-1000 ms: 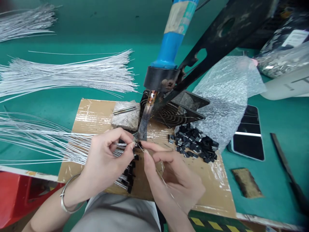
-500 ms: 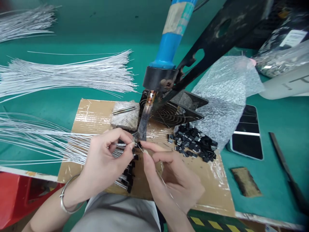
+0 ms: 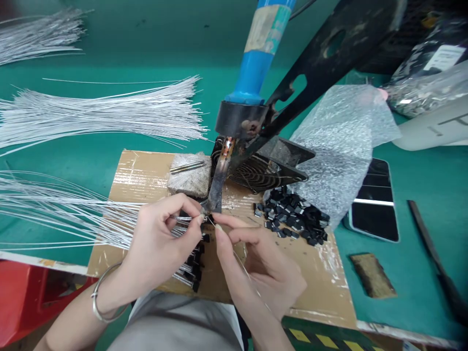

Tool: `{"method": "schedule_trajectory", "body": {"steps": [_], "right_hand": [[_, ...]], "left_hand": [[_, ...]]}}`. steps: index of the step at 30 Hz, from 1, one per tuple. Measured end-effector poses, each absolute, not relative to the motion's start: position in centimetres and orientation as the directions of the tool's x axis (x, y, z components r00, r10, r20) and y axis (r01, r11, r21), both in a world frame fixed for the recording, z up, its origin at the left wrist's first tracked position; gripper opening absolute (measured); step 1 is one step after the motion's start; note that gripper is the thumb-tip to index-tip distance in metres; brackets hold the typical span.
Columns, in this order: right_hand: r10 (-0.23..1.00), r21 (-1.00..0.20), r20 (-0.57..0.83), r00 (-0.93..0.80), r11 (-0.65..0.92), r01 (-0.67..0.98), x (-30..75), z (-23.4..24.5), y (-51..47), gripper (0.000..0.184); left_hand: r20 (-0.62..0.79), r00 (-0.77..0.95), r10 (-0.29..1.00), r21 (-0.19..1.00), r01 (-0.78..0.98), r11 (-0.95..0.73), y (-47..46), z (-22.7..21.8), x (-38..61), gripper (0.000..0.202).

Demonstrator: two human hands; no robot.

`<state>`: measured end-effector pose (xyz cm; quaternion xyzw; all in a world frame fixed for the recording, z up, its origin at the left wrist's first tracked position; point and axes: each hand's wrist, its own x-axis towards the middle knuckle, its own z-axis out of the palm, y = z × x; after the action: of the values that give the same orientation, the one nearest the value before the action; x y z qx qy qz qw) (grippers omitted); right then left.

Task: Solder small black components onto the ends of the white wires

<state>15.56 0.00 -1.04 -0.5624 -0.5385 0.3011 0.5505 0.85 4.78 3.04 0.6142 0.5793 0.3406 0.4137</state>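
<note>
Just under the tip of a blue-handled soldering iron [image 3: 218, 183], my left hand [image 3: 161, 234] pinches a small part whose kind its fingertips hide. My right hand [image 3: 256, 263] grips a strand of solder wire [image 3: 239, 261] between thumb and fingers. The strand's upper end reaches the iron's tip, and the rest trails down over the palm. Below my left hand lies a row of wires with black connectors [image 3: 195, 268] on their ends. Thin white wires [image 3: 120, 222] stretch leftward from behind that hand.
A black bracket [image 3: 310, 78] holds the iron above a fan [image 3: 256, 173]. Loose black connectors [image 3: 296, 217] are heaped on the cardboard [image 3: 314, 287]. Bubble wrap [image 3: 336, 141], a phone [image 3: 376, 204], a brown sponge [image 3: 373, 274] and a dark tool [image 3: 435, 253] lie rightward. A wire bundle [image 3: 102, 114] lies back left.
My right hand has shifted slightly left, with the solder wire still in its fingers. The iron has tilted or moved a touch to the left. My left hand stays in place.
</note>
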Motion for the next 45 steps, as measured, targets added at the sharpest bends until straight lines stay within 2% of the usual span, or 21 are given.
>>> {"method": "schedule_trajectory", "body": {"steps": [14,26,28,31,34,35,36,38,40,42,45], "right_hand": [[0.932,-0.935,0.275,0.235,0.203,0.291,15.6,-0.8,0.0,0.02],[0.951,-0.955,0.221,0.217,0.167,0.245,15.6,-1.4,-0.5,0.018],[0.937,-0.969,0.187,0.294,0.128,0.211,15.9,-1.4,-0.6,0.015],[0.848,-0.989,0.138,0.511,0.091,0.116,17.6,-1.5,-0.5,0.005],[0.805,-0.98,0.062,0.59,0.16,-0.115,21.6,-1.9,-0.6,0.033],[0.778,-0.979,-0.018,0.628,0.115,-0.171,23.2,-2.1,-0.8,0.044],[0.711,-0.981,-0.031,0.703,0.112,-0.156,24.9,-2.4,-1.0,0.047],[0.655,-0.996,0.007,0.755,0.072,-0.053,28.0,-3.2,-1.5,0.046],[0.548,-0.979,0.196,0.813,0.055,0.199,30.3,-4.0,-2.0,0.049],[0.476,-0.928,0.344,0.809,0.039,0.372,31.8,-4.7,-2.3,0.038],[0.54,-0.821,0.47,0.699,-0.023,0.57,33.0,-5.2,-2.1,0.038]], "left_hand": [[-0.024,0.104,0.994,0.895,0.445,-0.025,4.6,3.3,0.8,0.015],[-0.111,0.1,0.989,0.892,0.448,0.055,4.5,2.7,0.7,0.012],[-0.124,0.099,0.987,0.895,0.44,0.068,4.4,2.4,0.5,0.011],[-0.133,0.095,0.987,0.893,0.442,0.078,4.2,2.1,0.2,0.012],[-0.122,0.103,0.987,0.878,0.476,0.059,4.0,1.9,-0.6,0.014],[-0.11,0.113,0.987,0.865,0.5,0.039,4.0,1.8,-0.9,0.014],[-0.086,0.129,0.988,0.849,0.528,0.005,3.9,1.7,-1.4,0.014],[-0.011,0.169,0.985,0.8,0.592,-0.093,3.7,1.0,-2.3,0.013],[0.068,0.22,0.973,0.757,0.625,-0.194,3.3,-0.1,-3.4,0.01],[0.116,0.263,0.958,0.726,0.636,-0.262,2.9,-1.4,-4.4,0.007],[0.137,0.249,0.959,0.697,0.664,-0.272,2.2,-2.9,-5.4,0.016]]}}
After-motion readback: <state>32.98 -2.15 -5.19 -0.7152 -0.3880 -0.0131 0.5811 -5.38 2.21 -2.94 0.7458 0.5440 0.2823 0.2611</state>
